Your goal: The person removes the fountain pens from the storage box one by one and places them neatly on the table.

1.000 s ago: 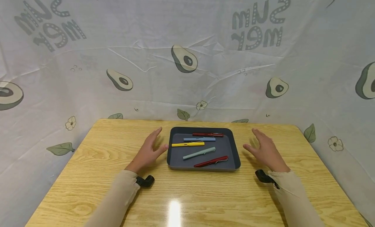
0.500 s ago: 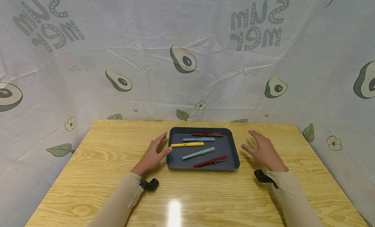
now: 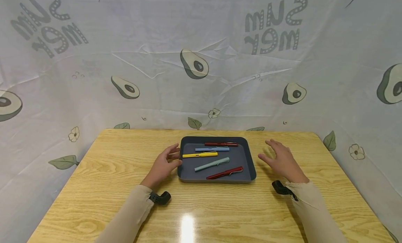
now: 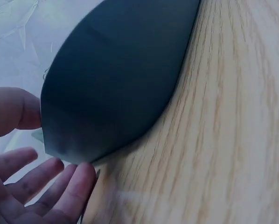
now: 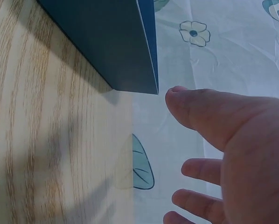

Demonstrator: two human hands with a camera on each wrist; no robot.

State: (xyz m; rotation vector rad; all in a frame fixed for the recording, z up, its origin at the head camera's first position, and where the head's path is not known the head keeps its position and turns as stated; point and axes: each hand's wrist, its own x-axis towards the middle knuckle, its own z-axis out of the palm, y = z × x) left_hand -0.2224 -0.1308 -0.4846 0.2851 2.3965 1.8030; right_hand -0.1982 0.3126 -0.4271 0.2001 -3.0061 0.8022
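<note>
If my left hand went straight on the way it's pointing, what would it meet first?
Probably the grey tray: its left wall is just beside your left hand, though actual contact is unclear.

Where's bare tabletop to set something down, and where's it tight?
Free: pale wooden tabletop in front of the dark grey rectangular tray, between the beige sleeves; also the tabletop's far left corner, past the left hand.
Tight: inside the tray, with five slim coloured pens; its left wall, beside that hand.

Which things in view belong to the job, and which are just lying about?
Likely the job:
gray tray, left grip at its side
inside it: yellow pen, blue pen, pale green pen, near red pen, far red pen

Just around:
wooden table
avocado-print cloth
black wrist devices
</note>
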